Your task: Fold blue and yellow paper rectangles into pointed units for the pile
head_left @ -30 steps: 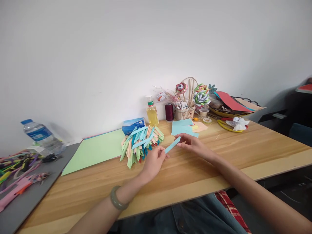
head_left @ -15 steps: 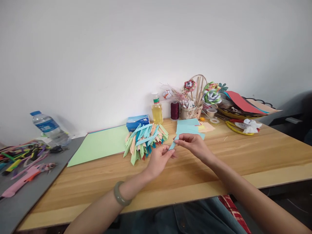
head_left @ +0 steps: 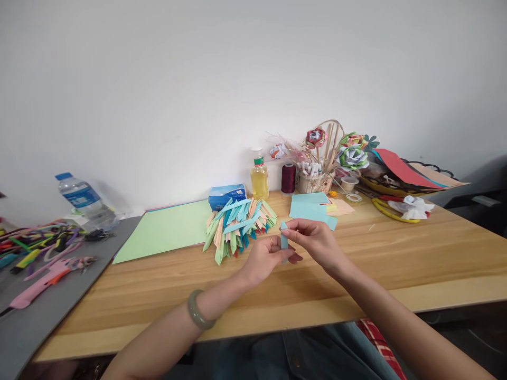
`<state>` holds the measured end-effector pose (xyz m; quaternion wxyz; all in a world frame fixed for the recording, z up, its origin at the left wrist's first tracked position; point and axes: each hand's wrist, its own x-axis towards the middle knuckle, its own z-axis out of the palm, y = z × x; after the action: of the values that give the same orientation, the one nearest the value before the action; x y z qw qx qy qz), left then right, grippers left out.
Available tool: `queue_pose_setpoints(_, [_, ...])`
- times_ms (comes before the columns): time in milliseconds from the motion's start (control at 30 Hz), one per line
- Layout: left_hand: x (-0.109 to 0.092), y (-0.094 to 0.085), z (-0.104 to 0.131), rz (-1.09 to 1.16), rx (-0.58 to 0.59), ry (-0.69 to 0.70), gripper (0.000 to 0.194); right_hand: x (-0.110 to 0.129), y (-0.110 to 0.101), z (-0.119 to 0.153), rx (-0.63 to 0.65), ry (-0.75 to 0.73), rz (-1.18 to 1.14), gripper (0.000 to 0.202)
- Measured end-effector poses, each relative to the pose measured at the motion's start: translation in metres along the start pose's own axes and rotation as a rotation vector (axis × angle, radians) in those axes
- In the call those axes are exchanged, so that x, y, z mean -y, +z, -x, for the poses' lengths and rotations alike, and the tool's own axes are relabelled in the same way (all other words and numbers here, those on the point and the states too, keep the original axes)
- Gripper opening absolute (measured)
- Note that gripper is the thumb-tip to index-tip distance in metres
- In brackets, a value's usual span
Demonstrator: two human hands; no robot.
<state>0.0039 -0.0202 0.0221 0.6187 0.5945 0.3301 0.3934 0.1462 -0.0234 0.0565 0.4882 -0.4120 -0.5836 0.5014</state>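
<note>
a light-blue paper strip (head_left: 284, 241) is being held roughly upright above the wooden table (head_left: 178, 306), to the right of the pile of folded paper strips (head_left: 237, 224). its lower part is being pinched by the left hand (head_left: 269, 257), the thumb being closed toward the fingers; its top end is being gripped between thumb and fingertips by the right hand (head_left: 311, 240), the other fingers being curled.

behind the pile, a yellow liquid is being contained by the white-capped bottle (head_left: 259, 182), most of its body being filled. beside it, a dark red thread spool (head_left: 288, 178) is being stood upright. by the small basket (head_left: 315, 184), white rolled pieces (head_left: 310, 169) are being held in a bunch, with wooden sticks (head_left: 332, 140) being propped tall behind them. on the wide basket (head_left: 372, 186) at the right, a red sheet (head_left: 407, 168) is being supported, and much of the inside is being covered. the contents of the small white tub (head_left: 349, 183) cannot be told.
</note>
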Motion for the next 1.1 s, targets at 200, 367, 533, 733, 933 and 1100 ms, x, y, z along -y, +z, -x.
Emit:
queue_pose_setpoints(200, [0.001,-0.001,0.0,0.11,0.015,-0.071,0.037,0.002,-0.003,-0.005,0.008,0.007,0.038,0.036])
queue_pose_setpoints(367, [-0.005,-0.004,0.002,0.265,0.144,-0.151,0.044,-0.001,-0.007,-0.012,-0.078,0.011,0.064,0.036])
queue_pose_setpoints(533, [-0.005,-0.005,0.002,0.241,0.141,-0.182,0.044,-0.008,-0.01,-0.017,-0.13,0.029,0.113,0.04])
queue_pose_setpoints(733, [0.001,-0.005,-0.003,0.115,0.028,-0.199,0.041,-0.015,-0.027,-0.027,-0.143,0.038,0.196,0.04])
queue_pose_setpoints(933, [0.005,-0.005,-0.006,0.093,-0.059,-0.212,0.039,-0.025,-0.043,-0.043,-0.18,0.051,0.248,0.038])
queue_pose_setpoints(1100, [0.009,0.0,-0.002,0.127,-0.061,-0.281,0.036,-0.018,-0.052,-0.073,-0.417,-0.053,0.195,0.041])
